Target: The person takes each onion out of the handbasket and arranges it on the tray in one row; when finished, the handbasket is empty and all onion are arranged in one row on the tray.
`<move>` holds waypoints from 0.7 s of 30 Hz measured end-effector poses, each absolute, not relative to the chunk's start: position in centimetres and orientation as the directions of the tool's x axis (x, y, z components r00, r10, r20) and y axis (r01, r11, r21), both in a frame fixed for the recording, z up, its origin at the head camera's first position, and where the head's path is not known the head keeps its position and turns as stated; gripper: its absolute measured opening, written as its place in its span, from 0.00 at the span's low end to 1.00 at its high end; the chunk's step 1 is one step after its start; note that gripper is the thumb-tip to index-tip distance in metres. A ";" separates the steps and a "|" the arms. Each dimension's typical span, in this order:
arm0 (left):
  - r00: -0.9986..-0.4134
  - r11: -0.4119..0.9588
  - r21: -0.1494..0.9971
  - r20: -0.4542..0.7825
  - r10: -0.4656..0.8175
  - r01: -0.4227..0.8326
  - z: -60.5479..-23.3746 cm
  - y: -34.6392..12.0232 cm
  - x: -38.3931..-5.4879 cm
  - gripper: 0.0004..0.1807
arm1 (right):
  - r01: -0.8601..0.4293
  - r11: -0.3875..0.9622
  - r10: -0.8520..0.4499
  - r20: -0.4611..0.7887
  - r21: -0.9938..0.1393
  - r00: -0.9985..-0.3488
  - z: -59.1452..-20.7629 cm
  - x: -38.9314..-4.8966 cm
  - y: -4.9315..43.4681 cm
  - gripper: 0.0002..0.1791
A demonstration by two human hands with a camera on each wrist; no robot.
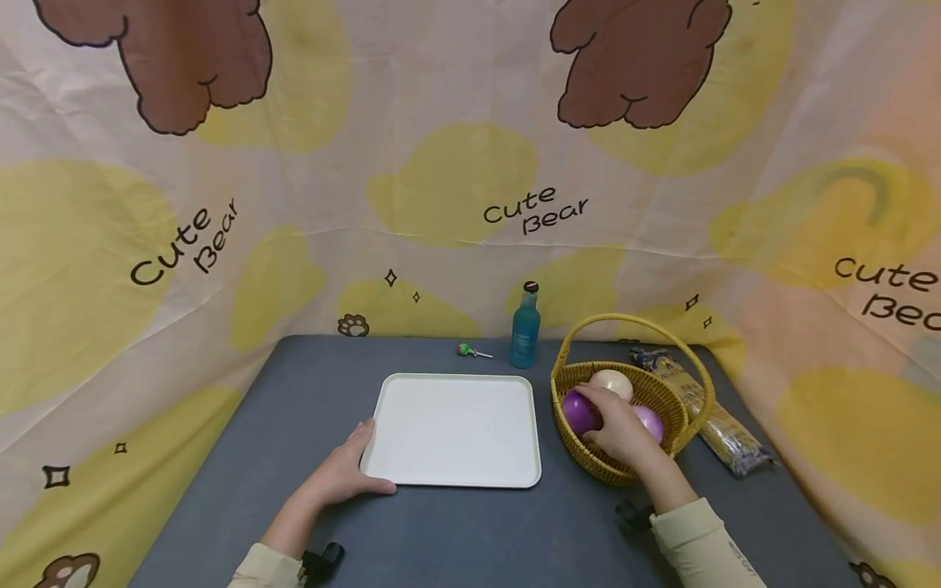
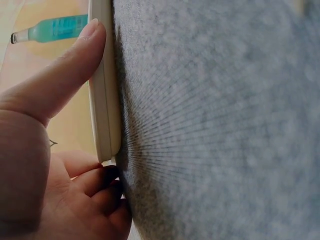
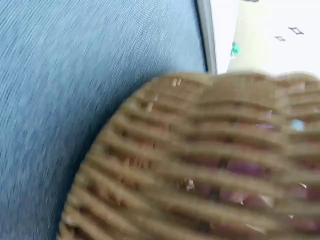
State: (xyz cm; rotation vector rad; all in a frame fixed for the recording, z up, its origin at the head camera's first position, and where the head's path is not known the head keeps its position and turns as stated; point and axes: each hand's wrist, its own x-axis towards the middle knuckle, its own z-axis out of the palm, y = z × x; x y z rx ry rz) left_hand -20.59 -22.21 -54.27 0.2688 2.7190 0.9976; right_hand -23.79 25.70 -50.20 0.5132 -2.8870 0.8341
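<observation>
My left hand (image 1: 341, 469) holds the near left corner of a white rectangular tray (image 1: 452, 429). In the left wrist view its thumb lies against the tray's side wall (image 2: 104, 115) and the other fingers curl by the corner. My right hand (image 1: 617, 425) reaches into a yellow wicker basket (image 1: 638, 327) with a tall handle and grips a dark purple ball (image 1: 577, 414). Beside that hand in the basket are a cream ball (image 1: 613, 382) and a light purple ball (image 1: 650, 421). The basket's woven wall (image 3: 165, 145) hides most of this hand in the right wrist view.
A blue bottle (image 1: 524, 331) stands upright behind the tray, with a green-wrapped lollipop (image 1: 466, 350) to its left. A long, clear-and-yellow package (image 1: 724, 425) lies right of the basket. Printed cloth (image 1: 441, 180) hangs behind the grey table (image 1: 456, 539).
</observation>
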 end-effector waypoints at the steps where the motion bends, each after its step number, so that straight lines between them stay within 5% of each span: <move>1: -0.956 0.752 0.652 -0.152 0.251 0.093 -54.3 -22.3 -20.6 0.73 | -0.343 0.797 -0.292 0.180 -0.496 -0.939 -50.2 -23.8 25.5 0.43; 21: -0.956 0.754 0.652 -0.164 0.244 0.080 -54.7 -22.3 -20.7 0.73 | -0.344 0.778 -0.242 0.254 -0.526 -0.936 -48.5 -22.8 26.7 0.43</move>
